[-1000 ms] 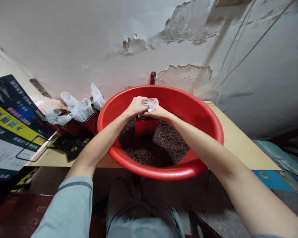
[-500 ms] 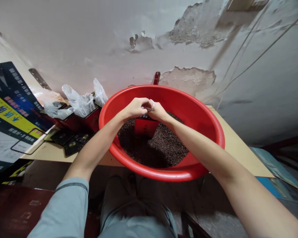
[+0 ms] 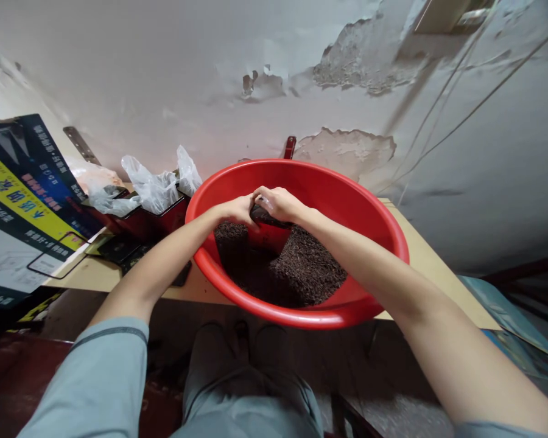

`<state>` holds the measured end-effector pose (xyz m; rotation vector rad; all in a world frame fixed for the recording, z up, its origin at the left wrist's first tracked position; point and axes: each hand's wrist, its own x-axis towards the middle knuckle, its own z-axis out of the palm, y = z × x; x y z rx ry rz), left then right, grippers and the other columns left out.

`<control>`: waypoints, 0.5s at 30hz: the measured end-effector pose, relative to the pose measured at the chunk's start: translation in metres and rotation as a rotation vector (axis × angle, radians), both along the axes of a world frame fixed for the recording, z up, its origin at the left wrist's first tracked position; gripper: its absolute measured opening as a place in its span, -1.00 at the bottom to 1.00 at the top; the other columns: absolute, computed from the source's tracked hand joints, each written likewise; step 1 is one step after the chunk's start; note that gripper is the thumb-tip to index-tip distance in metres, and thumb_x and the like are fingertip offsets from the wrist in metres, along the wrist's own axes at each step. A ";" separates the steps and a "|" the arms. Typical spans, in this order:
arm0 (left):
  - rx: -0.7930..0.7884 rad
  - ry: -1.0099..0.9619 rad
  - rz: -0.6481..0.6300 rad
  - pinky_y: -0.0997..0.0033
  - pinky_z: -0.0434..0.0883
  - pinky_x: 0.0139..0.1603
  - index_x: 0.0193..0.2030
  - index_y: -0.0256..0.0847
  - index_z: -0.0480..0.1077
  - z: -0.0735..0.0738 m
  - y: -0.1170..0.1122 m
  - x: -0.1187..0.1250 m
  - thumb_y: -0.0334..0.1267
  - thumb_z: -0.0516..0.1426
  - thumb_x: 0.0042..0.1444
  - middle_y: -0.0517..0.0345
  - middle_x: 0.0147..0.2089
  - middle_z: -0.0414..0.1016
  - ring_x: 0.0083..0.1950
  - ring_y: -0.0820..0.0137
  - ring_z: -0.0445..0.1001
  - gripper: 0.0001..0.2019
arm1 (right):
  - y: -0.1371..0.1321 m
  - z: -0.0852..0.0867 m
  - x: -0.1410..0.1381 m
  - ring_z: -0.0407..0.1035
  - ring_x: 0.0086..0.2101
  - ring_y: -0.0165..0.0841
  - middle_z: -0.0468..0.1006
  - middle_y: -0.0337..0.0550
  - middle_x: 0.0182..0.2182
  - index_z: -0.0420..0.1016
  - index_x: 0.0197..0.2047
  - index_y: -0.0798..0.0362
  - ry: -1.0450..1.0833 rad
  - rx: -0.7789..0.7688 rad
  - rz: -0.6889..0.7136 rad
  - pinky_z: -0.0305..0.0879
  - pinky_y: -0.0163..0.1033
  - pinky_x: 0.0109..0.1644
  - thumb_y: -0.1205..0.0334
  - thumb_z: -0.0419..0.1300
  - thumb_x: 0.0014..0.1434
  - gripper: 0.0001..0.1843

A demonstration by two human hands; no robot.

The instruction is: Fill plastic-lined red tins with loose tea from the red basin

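A red tin with a dark top stands on dark, loose dried leaves, which look like tea, inside a big red basin. My left hand grips the tin's upper left side, thumb and fingers apart around its edge. Over the tin's mouth, my right hand has its fingers curled on a small whitish bit of plastic bag. Most of that bag is hidden by the fingers and the tin.
Left of the basin, several tins with clear plastic bags stand on the table. Black lids lie before them. A large printed box leans at far left. Behind is a peeling wall; a cord runs along it.
My hands were together above the tin on the gathered plastic. My left hand has since moved down to the tin's left side, and the bag's top has sunk toward the mouth.
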<state>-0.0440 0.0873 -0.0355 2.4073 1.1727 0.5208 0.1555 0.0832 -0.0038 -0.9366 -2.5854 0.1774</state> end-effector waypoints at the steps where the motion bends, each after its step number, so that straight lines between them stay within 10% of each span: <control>1: -0.046 0.041 -0.041 0.16 0.48 0.25 0.38 -0.21 0.36 0.008 0.007 0.001 -0.15 0.49 -0.29 -0.10 0.25 0.57 0.21 0.04 0.57 -0.01 | -0.004 0.004 0.000 0.59 -0.07 -0.11 0.70 0.11 -0.05 0.48 0.17 0.08 -0.064 0.037 0.002 0.41 -0.10 0.00 0.26 0.04 0.46 -0.68; 8: 0.012 0.321 0.250 0.18 0.44 0.27 0.23 -0.25 0.51 0.058 -0.027 0.027 -0.30 0.25 0.07 -0.11 0.21 0.62 0.23 0.06 0.57 -0.47 | -0.024 0.016 0.009 0.59 0.02 -0.07 0.69 0.16 0.01 0.53 0.21 0.10 -0.259 0.013 -0.132 0.44 -0.08 0.07 0.39 0.02 0.41 -0.60; 11: -0.254 0.235 0.086 0.19 0.43 0.34 0.54 -0.25 0.15 0.047 -0.081 0.046 0.03 0.35 0.02 -0.19 0.44 0.40 0.38 0.00 0.46 -0.02 | -0.026 0.011 0.003 0.61 -0.03 -0.06 0.70 0.15 -0.05 0.54 0.17 0.07 -0.165 -0.018 -0.355 0.45 -0.09 0.02 0.37 0.04 0.39 -0.62; 15: -0.255 0.151 0.472 0.02 0.36 0.41 0.61 -0.55 -0.36 0.021 -0.126 0.080 0.34 0.31 -0.02 -0.66 0.60 -0.16 0.55 -0.24 0.18 0.40 | -0.022 0.009 -0.015 0.60 -0.02 -0.04 0.70 0.15 -0.05 0.56 0.10 0.09 -0.056 -0.084 -0.523 0.46 -0.09 0.04 0.34 0.12 0.34 -0.68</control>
